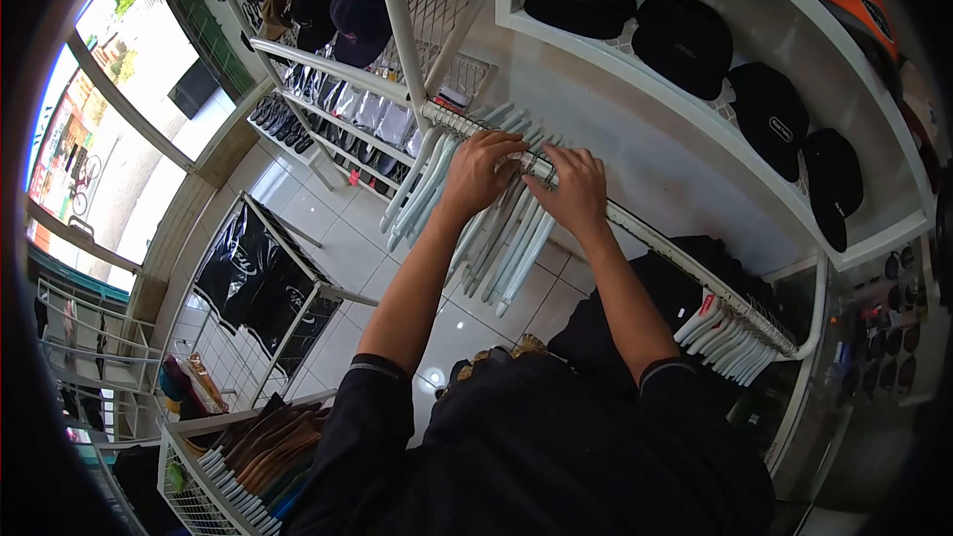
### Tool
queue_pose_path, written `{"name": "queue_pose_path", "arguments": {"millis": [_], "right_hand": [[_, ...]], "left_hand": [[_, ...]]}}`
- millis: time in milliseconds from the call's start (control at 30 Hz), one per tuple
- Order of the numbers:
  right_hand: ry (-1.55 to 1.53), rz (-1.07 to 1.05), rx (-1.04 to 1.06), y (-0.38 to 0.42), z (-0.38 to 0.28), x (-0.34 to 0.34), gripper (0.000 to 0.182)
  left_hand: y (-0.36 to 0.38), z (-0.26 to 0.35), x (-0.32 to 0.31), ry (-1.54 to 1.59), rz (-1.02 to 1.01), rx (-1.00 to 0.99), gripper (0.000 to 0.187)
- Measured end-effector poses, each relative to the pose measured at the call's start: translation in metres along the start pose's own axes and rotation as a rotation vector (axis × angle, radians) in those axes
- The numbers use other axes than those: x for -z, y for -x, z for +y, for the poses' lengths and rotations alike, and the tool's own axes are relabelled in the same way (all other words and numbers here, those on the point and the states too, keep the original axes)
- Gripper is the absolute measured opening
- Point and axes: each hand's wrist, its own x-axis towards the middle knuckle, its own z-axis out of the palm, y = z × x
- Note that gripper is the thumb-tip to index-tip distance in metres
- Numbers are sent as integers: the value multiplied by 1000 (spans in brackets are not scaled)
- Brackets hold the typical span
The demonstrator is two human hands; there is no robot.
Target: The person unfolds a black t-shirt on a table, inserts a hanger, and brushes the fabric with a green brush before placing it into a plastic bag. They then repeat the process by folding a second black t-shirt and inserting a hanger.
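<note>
Several white hangers (425, 179) hang bunched on a white metal rail (645, 230). My left hand (483, 171) rests over the hanger hooks at the rail, its fingers curled round them. Just to its right, my right hand (573, 184) is at the same rail with fingers bent over more hooks. Both hands are close together, with a small gap between them. More white hangers (511, 258) hang below and between the hands. What exactly lies under the fingertips is partly hidden.
Black caps (685, 45) sit on a curved white shelf at the upper right. Black garments and more hangers (730, 342) hang farther along the rail. A rack with packaged black shirts (243, 258) stands left, and a clothes bin (189, 476) lower left.
</note>
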Motion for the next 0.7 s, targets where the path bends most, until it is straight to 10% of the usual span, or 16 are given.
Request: {"name": "queue_pose_path", "arguments": {"millis": [700], "right_hand": [[1, 3, 36, -11, -7, -15, 49]], "left_hand": [[7, -21, 4, -61, 48, 35, 40]]}}
